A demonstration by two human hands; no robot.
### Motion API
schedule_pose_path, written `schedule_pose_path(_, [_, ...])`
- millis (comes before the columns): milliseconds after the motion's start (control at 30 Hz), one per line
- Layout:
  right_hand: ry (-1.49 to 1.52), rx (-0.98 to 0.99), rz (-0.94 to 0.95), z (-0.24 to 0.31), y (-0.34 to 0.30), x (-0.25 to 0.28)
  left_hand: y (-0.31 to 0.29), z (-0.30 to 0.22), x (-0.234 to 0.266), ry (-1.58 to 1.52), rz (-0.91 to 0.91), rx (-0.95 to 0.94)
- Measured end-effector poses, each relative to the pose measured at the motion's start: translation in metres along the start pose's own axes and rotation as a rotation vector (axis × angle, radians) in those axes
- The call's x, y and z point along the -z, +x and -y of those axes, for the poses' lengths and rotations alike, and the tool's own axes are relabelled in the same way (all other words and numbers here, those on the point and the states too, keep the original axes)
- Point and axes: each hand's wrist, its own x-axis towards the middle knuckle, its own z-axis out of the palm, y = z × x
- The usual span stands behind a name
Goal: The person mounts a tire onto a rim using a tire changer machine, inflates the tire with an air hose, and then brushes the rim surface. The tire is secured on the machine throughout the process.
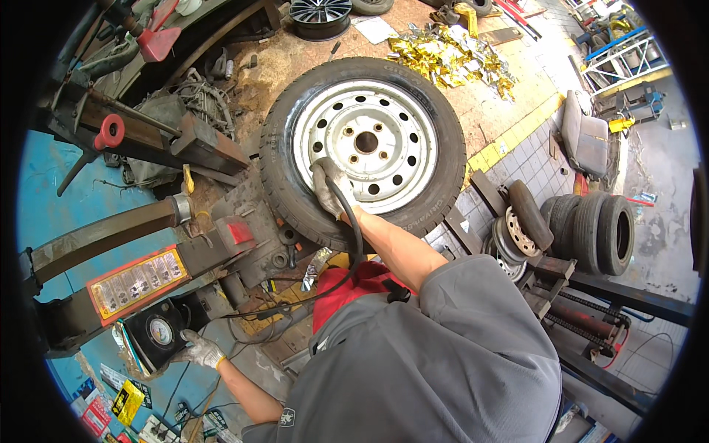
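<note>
A large tyre on a white steel wheel rim lies flat in front of me. My gloved right hand is closed on the end of a black air hose at the rim's near left edge. The glove hides the hose tip and whatever it meets. Lower left, a black box with a round pressure gauge is fixed by the machine's arm. At its lower right edge my gloved left hand has its fingers curled in; what they hold there is hidden.
Metal machine arms rise on the left. Crumpled gold foil lies beyond the tyre. To the right stand several loose tyres, bare steel rims and a grey car seat. An alloy wheel lies at the far edge.
</note>
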Motion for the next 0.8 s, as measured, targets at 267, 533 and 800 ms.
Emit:
schedule_pose_path(267, [0.063, -0.029, -0.052, 0.026, 0.004, 0.016, -0.002, -0.018, 0.013, 0.11, -0.276, -0.209])
schedule_pose_path(533, [-0.049, 0.084, -0.037, 0.01, 0.001, 0.006, 0.003, 0.001, -0.01, 0.244, -0.182, -0.169])
schedule_pose_path(800, [-0.073, 0.083, -0.019, 0.012, 0.0, 0.01, 0.003, 0.003, -0.012, 0.018, -0.099, -0.11])
